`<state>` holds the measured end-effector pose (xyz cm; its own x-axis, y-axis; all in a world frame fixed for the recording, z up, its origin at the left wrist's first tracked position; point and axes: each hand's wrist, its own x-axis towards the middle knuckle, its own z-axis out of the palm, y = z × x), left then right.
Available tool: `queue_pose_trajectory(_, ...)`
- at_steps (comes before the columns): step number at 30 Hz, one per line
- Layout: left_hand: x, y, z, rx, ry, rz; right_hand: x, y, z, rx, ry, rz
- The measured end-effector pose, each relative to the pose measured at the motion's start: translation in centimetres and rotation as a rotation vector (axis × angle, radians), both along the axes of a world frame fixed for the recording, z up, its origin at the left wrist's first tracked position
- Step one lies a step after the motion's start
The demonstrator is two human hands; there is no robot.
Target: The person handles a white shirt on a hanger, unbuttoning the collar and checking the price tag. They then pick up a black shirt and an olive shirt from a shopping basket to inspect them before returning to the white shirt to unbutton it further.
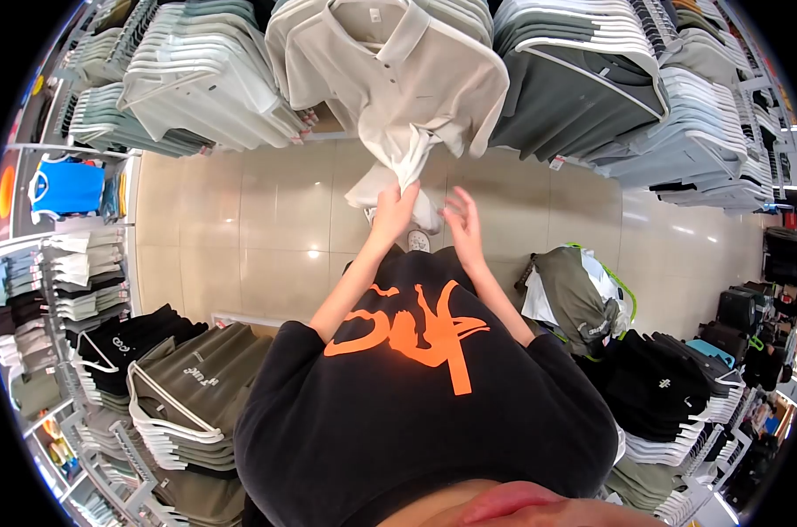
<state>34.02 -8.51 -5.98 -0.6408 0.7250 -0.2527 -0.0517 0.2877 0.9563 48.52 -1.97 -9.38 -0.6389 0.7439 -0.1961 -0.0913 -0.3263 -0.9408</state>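
A beige polo shirt hangs at the front of a rack ahead of me, its lower part bunched and pulled toward me. My left hand is closed on the gathered hem of this shirt. Just to the right, my right hand is held up with its fingers apart and nothing in them, close to the hanging cloth but seemingly not touching it. Part of the hem droops below and behind my left hand, over the floor near my shoe.
Pale shirts hang left of the polo, dark grey shirts right of it. A basket with green edging, heaped with clothes, stands on the tiled floor at my right. Olive shirts and black shirts hang on racks beside me.
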Motion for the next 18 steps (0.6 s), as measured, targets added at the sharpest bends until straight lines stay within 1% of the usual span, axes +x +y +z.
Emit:
queue_pose_trajectory(2, 0.2, 0.9, 1.6, 0.206, -0.156, 0.054, 0.6, -0.3, 3.3, 0.309, -0.014, 0.153)
queue_pose_trajectory(3, 0.4, 0.9, 3.9, 0.208, -0.16, -0.007, 0.6, -0.3, 5.2, 0.463, -0.02, 0.226)
queue_pose_trajectory(6, 1.8, 1.3, 8.7, 0.235, -0.364, -0.053, 0.3, -0.5, 8.4, 0.51, -0.101, 0.295)
queue_pose_trajectory(7, 1.6, 1.1, 9.4, 0.188, -0.384, -0.122, 0.2, -0.4, 10.8, 0.243, -0.188, 0.364)
queue_pose_trajectory(10, 2.2, 1.5, 10.1, 0.299, -0.491, -0.054, -0.2, 0.4, 8.3, 0.19, 0.058, 0.297)
queue_pose_trajectory(11, 2.1, 1.7, 10.2, 0.301, -0.496, -0.044, -0.1, 0.4, 7.9, -0.004, 0.078, 0.251)
queue_pose_trajectory(15, 1.9, 2.1, 10.2, 0.318, -0.376, -0.082, 0.3, 2.3, 8.0, -0.222, 0.028, 0.411)
queue_pose_trajectory(18, 2.3, 2.2, 10.9, 0.264, -0.227, -0.075, 0.4, 1.8, 10.2, -0.513, 0.071, 0.333)
